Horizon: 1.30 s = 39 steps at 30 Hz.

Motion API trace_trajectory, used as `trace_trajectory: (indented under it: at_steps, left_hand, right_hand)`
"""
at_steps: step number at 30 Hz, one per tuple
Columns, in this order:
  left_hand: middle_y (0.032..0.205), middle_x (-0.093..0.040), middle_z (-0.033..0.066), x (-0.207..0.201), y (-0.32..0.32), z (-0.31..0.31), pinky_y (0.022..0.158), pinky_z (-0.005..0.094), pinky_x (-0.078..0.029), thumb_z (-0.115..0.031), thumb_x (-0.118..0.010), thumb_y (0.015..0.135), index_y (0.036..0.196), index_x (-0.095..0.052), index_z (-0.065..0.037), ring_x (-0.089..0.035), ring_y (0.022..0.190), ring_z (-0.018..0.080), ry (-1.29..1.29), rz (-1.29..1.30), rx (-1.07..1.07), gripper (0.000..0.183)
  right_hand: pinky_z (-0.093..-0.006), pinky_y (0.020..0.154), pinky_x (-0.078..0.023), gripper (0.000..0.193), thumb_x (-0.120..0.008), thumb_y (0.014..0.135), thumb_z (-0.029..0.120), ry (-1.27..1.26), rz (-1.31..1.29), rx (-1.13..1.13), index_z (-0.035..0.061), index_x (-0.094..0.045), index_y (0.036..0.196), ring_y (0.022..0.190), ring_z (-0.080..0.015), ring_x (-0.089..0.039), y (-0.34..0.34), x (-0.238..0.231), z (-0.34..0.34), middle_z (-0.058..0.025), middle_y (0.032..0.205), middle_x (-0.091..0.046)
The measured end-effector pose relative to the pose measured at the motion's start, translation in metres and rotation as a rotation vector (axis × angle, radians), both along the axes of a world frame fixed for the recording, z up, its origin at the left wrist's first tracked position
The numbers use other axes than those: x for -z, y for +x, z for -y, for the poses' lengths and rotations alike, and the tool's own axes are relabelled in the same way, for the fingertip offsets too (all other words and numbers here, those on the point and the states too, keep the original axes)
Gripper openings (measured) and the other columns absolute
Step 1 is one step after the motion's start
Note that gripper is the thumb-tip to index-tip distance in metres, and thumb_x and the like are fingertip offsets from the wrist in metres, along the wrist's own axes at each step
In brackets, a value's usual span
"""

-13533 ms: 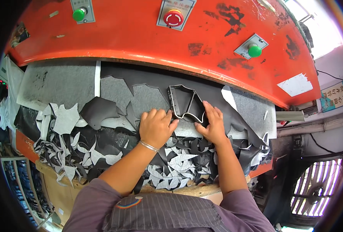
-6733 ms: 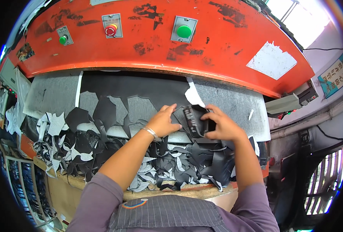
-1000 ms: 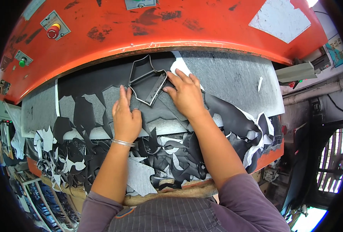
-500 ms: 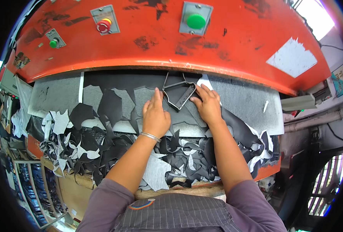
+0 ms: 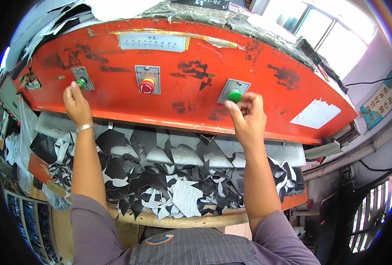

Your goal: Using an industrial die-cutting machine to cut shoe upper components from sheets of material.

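On the front of a red press [image 5: 178,106], my left hand [image 5: 77,108] has its fingers closed at the small green button [image 5: 81,84]. Over on the right, my right hand [image 5: 252,118] curls its thumb and fingers about the larger green button [image 5: 234,96]. How hard either button is pressed cannot be seen. Below the press edge, only the tip of the metal cutting die [image 5: 209,138] shows; the rest is hidden under the press. Cut black sheet material [image 5: 212,150] lies around it on the pale grey cutting board [image 5: 288,153].
A red stop button with a yellow collar [image 5: 146,86] sits between my hands. Black and whitish offcuts [image 5: 185,194] are heaped along the near edge above a wooden ledge [image 5: 169,219]. A clear plastic bag [image 5: 25,137] hangs at the left. A metal bracket [image 5: 322,151] juts out at the right.
Both hands have let go of the cutting die and risen to the green buttons, spreading apart. The view has tilted up, and the press edge now covers most of the die.
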<state>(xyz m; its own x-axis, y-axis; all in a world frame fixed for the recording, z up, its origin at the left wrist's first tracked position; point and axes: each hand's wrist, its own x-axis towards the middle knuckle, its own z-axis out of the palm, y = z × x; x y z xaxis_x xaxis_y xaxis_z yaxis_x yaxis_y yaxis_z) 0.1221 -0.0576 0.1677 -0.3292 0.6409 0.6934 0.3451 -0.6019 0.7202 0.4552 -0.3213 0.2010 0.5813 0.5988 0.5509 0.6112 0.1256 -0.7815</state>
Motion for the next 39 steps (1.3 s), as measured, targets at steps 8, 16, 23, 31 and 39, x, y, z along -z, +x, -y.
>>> trace_trajectory:
  at_steps: [8,16,23,31,39]
  left_hand:
    - [0.067,-0.048,0.0043,0.000,-0.037,0.105,0.058,0.0319,-0.037,-0.022,-0.052,0.097,0.074,-0.054,-0.003,-0.044,0.064,0.0123,-0.243,-0.363,0.435,0.029]
    - [0.098,-0.063,0.0130,0.095,0.042,0.281,0.087,0.0388,-0.046,-0.029,-0.071,0.079,0.103,-0.067,-0.005,-0.057,0.100,0.0318,-0.384,-0.829,0.999,0.034]
    - [0.123,-0.051,0.0178,0.114,0.075,0.317,0.101,0.0412,-0.034,-0.041,-0.081,0.065,0.136,-0.045,-0.005,-0.043,0.118,0.0343,-0.493,-1.167,0.803,0.088]
    - [0.091,-0.059,0.0111,0.104,0.041,0.300,0.079,0.0358,-0.047,-0.024,-0.081,0.070,0.099,-0.066,-0.005,-0.058,0.088,0.0301,-0.669,-0.796,0.895,0.038]
    - [0.074,-0.059,0.0079,0.028,0.035,0.259,0.064,0.0301,-0.046,-0.012,-0.077,0.073,0.095,-0.072,-0.008,-0.059,0.070,0.0206,-0.628,-0.791,1.000,0.023]
  right_hand:
    - [-0.0358,0.059,-0.049,0.028,-0.070,0.086,0.024,-0.285,0.061,0.014,0.0033,-0.052,0.092,0.061,-0.0251,-0.062,-0.047,0.034,0.073,-0.0149,0.069,-0.063]
    - [-0.0390,0.081,-0.048,0.048,-0.075,0.071,0.038,-0.816,0.509,-0.448,0.0040,-0.061,0.101,0.095,-0.0317,-0.058,-0.137,0.130,0.227,-0.0143,0.095,-0.061]
    - [-0.0384,0.080,-0.048,0.048,-0.083,0.058,0.021,-0.770,0.457,-0.293,0.0045,-0.062,0.097,0.092,-0.0299,-0.056,-0.142,0.139,0.229,-0.0117,0.092,-0.058]
    - [-0.0401,0.082,-0.050,0.043,-0.078,0.068,0.034,-0.918,0.498,-0.579,0.0038,-0.064,0.096,0.093,-0.0327,-0.060,-0.105,0.106,0.199,-0.0149,0.096,-0.063]
    - [-0.0476,0.094,-0.045,0.092,-0.059,0.072,0.074,-0.972,0.330,0.075,0.0057,-0.047,0.133,0.123,-0.0370,-0.043,0.004,0.076,-0.007,-0.0221,0.137,-0.042]
